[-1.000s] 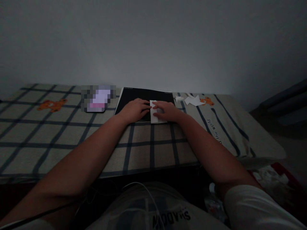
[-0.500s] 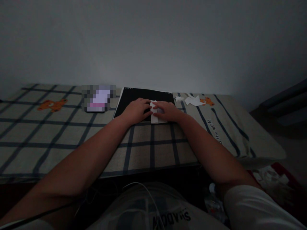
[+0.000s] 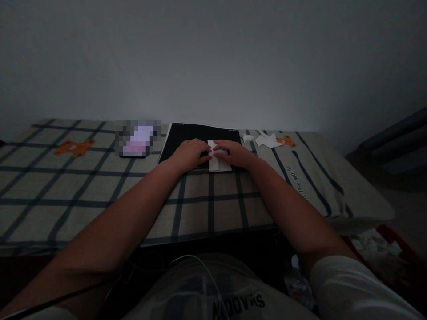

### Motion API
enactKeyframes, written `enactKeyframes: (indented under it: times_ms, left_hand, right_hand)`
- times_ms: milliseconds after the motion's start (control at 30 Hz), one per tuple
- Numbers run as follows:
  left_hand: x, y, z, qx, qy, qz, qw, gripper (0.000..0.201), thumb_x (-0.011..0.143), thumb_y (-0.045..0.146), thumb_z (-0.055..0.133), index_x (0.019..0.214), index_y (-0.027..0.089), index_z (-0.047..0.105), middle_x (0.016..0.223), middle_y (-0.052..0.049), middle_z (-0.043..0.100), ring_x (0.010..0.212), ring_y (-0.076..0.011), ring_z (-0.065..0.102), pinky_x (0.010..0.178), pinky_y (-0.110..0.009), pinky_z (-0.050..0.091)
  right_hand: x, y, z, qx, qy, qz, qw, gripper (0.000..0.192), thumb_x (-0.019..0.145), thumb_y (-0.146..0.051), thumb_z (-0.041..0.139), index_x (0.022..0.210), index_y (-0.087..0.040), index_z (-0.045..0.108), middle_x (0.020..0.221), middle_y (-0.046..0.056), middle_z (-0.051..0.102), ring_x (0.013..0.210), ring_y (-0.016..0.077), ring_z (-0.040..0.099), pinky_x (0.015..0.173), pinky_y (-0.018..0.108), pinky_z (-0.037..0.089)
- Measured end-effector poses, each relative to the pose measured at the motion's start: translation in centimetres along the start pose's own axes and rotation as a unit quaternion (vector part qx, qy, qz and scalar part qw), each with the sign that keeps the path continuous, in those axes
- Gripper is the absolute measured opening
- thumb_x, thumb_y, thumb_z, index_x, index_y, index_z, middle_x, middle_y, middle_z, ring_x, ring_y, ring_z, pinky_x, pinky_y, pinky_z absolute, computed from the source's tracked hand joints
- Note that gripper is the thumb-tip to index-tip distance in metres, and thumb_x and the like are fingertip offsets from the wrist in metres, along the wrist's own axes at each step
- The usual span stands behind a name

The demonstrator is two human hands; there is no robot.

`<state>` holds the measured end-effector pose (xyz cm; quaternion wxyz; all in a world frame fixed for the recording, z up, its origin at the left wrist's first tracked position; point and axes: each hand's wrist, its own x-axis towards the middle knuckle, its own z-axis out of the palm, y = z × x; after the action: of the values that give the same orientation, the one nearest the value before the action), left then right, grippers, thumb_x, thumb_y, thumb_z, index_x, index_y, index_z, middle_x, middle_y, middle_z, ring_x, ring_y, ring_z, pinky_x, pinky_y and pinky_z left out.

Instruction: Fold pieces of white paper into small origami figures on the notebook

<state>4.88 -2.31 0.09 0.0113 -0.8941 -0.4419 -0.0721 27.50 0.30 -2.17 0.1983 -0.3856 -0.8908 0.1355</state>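
A strip of folded white paper lies on a black spiral-hole pad, near the pad's front edge. From the left, my left hand holds the paper's edge with fingertips and thumb. My right hand rests over the paper's right part, its fingers and thumb holding it down by the fold. Fingertips of both hands nearly meet there. Part of the paper is hidden under the right hand.
A phone with a blurred screen lies left of the pad. White paper scraps lie to the right on the checked tablecloth. A wall rises behind the table. Below right are a plastic bottle and a red container of litter.
Both hands stay at the paper with only slight finger movement. More of the paper's right part shows below the right hand. The view has shifted a little.
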Motion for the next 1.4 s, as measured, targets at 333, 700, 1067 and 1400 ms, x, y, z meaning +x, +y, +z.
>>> enactKeyframes:
  times_ms: [333,700,1067,1400]
  left_hand:
    - [0.0,0.7,-0.8,0.012,-0.021,-0.030,0.999,0.033,0.100,0.038,0.058,0.126,0.021,0.071,0.133,-0.009,0.072,0.127,-0.0306,0.062,0.101,-0.045,0.048]
    - [0.2,0.5,-0.4,0.010,-0.016,-0.033,0.999,0.029,0.101,0.039,0.061,0.123,0.025,0.071,0.133,-0.008,0.071,0.127,-0.0303,0.061,0.102,-0.045,0.047]
    - [0.0,0.7,-0.3,0.009,-0.020,-0.047,0.999,0.030,0.102,0.039,0.060,0.126,0.025,0.070,0.139,-0.007,0.069,0.132,-0.0289,0.059,0.106,-0.044,0.044]
    - [0.0,0.7,-0.2,0.007,-0.015,-0.046,0.999,0.029,0.102,0.038,0.059,0.125,0.023,0.070,0.137,-0.006,0.070,0.131,-0.0287,0.059,0.105,-0.045,0.043]
  right_hand:
    - [0.4,-0.5,-1.0,-0.087,-0.030,-0.002,0.996,0.026,0.098,-0.031,0.062,0.114,-0.026,0.082,0.131,0.005,0.075,0.123,0.0251,0.066,0.110,0.043,0.047]
    - [0.8,0.3,0.3,-0.075,-0.002,0.019,0.997,0.032,0.101,-0.031,0.052,0.121,-0.022,0.076,0.136,0.009,0.071,0.129,0.0254,0.060,0.109,0.044,0.046]
    - [0.7,0.1,0.7,-0.106,0.002,0.057,0.993,0.041,0.104,-0.034,0.050,0.137,-0.019,0.067,0.149,0.013,0.063,0.133,0.0328,0.055,0.106,0.052,0.045]
    - [0.4,1.0,-0.3,-0.059,-0.038,-0.011,0.997,0.036,0.095,-0.037,0.069,0.129,-0.025,0.075,0.144,0.011,0.065,0.133,0.0310,0.056,0.110,0.052,0.044]
